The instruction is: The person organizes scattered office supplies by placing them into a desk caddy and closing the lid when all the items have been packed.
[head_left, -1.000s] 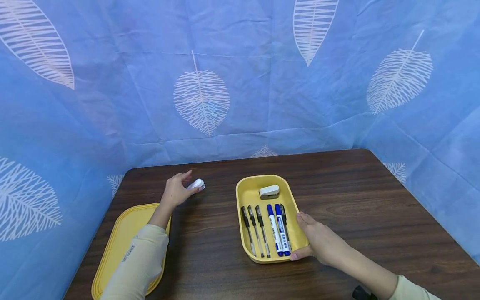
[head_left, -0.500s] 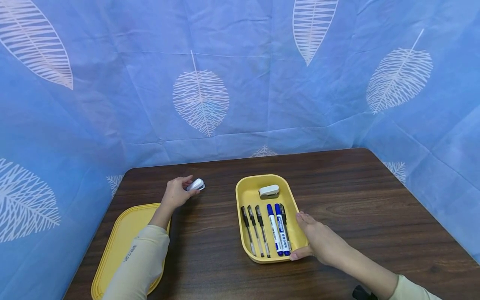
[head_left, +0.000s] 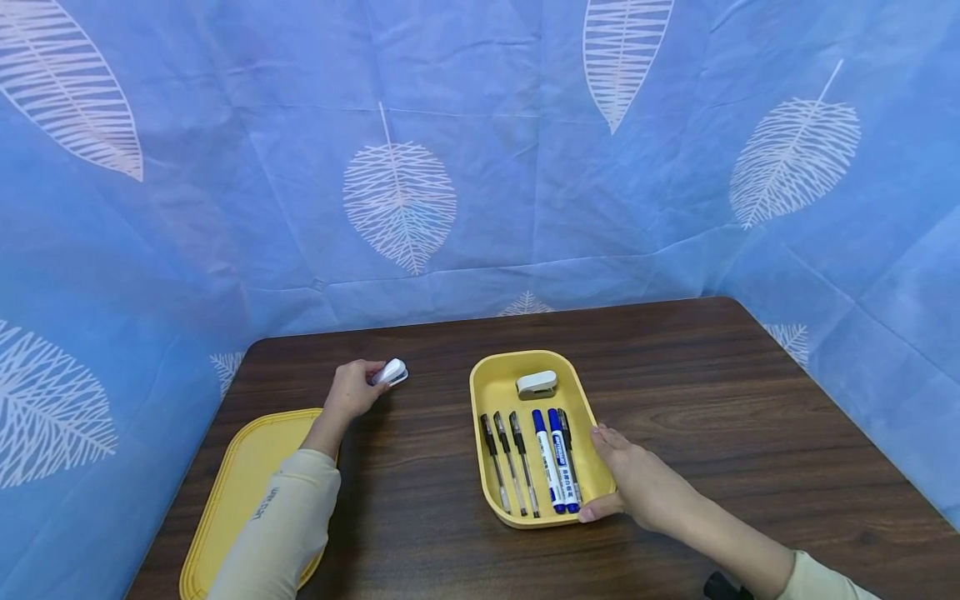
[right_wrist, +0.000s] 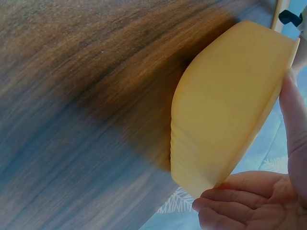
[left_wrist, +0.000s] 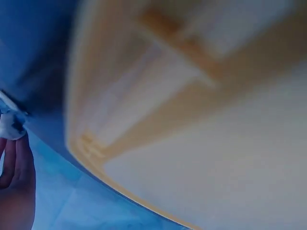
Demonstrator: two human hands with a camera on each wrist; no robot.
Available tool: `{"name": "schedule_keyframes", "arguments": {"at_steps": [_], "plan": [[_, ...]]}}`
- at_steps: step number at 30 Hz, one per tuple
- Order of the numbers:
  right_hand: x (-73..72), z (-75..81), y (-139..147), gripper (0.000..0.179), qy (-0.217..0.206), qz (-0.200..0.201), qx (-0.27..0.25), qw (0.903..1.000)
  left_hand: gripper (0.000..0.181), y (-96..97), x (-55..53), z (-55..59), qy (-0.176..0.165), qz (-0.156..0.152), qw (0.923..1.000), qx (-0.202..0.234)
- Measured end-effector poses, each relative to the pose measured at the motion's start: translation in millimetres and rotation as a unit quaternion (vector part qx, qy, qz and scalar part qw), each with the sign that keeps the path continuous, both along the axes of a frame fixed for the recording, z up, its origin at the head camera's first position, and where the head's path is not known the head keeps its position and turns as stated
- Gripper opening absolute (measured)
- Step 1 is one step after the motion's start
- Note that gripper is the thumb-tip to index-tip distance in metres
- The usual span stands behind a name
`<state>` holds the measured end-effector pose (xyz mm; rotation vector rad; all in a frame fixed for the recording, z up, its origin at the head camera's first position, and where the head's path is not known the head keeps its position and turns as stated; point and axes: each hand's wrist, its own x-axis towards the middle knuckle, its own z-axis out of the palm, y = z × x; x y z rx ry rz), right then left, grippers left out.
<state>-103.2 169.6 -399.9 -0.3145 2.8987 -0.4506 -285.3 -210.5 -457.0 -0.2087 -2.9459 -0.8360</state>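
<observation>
My left hand (head_left: 352,389) pinches a small white stapler (head_left: 392,372) between thumb and fingers, close over the table's back left. At the left edge of the left wrist view, the fingertips (left_wrist: 21,143) meet the white stapler (left_wrist: 10,127). My right hand (head_left: 637,479) rests against the right side of a yellow box (head_left: 480,433), fingers and thumb spread along its rim; the right wrist view shows the hand (right_wrist: 259,196) touching the box's outer wall (right_wrist: 225,100). Inside lie a second white stapler (head_left: 537,384), several black pens (head_left: 522,454) and two blue-capped markers (head_left: 555,454).
A shallow yellow tray (head_left: 247,475) lies at the table's left, partly under my left sleeve (head_left: 288,512). The dark wooden table (head_left: 712,392) ends at a blue leaf-print cloth (head_left: 480,208) behind it. A small black object (head_left: 723,586) shows beside the right forearm.
My left fingers have closed in on the white stapler and now pinch it; it has barely moved. The right hand and the yellow box stay in place.
</observation>
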Motion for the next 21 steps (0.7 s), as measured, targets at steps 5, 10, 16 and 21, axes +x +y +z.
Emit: {"name": "schedule_keyframes", "arguments": {"at_steps": [5,10,16,21], "plan": [[0.6,0.0,-0.4,0.113,0.0,0.003,-0.003,1.0,0.043,-2.7,0.8,-4.8,-0.016,0.006,0.9998,0.007],[1.3,1.1,-0.6,0.112,-0.004,0.0,-0.004,1.0,0.041,-3.2,0.5,-6.2,-0.02,0.01,0.9997,0.012],[0.9,0.6,-0.5,0.113,-0.006,0.001,-0.006,1.0,0.042,-3.3,1.5,-4.0,-0.025,0.016,0.9995,0.012],[0.2,0.9,-0.2,0.112,-0.002,0.002,-0.006,1.0,0.043,-2.8,2.6,-0.6,-0.015,0.02,0.9996,0.016]]}}
